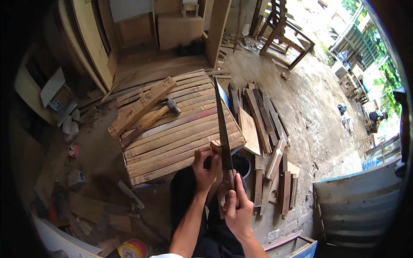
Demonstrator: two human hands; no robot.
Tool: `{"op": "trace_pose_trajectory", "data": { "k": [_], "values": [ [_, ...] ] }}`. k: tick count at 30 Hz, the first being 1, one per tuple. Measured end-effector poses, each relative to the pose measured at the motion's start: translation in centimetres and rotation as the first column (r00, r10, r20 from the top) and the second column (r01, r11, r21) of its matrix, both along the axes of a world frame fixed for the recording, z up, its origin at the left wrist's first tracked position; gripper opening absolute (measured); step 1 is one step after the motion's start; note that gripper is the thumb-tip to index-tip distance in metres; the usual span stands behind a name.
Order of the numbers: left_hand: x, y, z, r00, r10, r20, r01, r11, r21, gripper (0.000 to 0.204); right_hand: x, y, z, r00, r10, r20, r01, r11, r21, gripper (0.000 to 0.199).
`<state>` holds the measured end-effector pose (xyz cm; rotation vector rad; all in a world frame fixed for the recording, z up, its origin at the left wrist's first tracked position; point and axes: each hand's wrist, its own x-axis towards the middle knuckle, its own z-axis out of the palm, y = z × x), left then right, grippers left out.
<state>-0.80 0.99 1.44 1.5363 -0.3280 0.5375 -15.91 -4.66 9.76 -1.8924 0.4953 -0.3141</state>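
- Surface: a counter (172,152) of worn wooden slats with uneven joints, standing on a dusty floor (322,129) in a workshop open to daylight at right.
- Hands: the left hand (205,170) is curled around a wood piece (216,147) at the counter's near right corner; the right hand (238,210) is closed on the handle of a saw (224,137), index finger extended along it.
- Edges: the blade points away from the person past the counter's right edge, teeth facing left (contact with the wood cannot be confirmed).
- Clearance: the near slats are bare; a hammer (172,106) and a thick beam (142,106) occupy the far left.
- Obstructions: loose boards (262,112) crowd the floor immediately right; a dark bucket (244,165) sits below the corner.
- Beyond: a wooden chair (286,42) stands well apart, far right.
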Motion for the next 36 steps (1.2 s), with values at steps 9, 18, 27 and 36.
{"op": "trace_pose_trajectory", "data": {
  "k": [9, 18, 27, 36],
  "values": [
    [0.3, 0.1, -0.7, 0.999, -0.038, 0.013, 0.038, 0.998, 0.046, 0.01, -10.7, 0.7, 11.3, 0.977, 0.096, -0.19, -0.127, 0.979, -0.158, 0.043],
    [0.4, -0.3, 0.4, 0.999, 0.035, -0.036, -0.031, 0.995, 0.096, 0.009, 1.4, -1.5, -0.3, 0.998, 0.015, 0.06, -0.008, 0.993, -0.12, 0.045],
    [0.4, -0.7, -0.3, 0.999, -0.047, 0.0, 0.047, 0.994, 0.098, 0.009, -11.5, 1.6, 8.5, 0.993, -0.062, -0.097, 0.063, 0.998, 0.004, 0.042],
    [0.5, -0.7, 0.5, 0.998, -0.03, -0.058, 0.034, 0.996, 0.082, 0.007, 6.1, -1.9, 0.4, 0.965, -0.003, 0.262, 0.046, 0.987, -0.155, 0.041]
  ]
}}
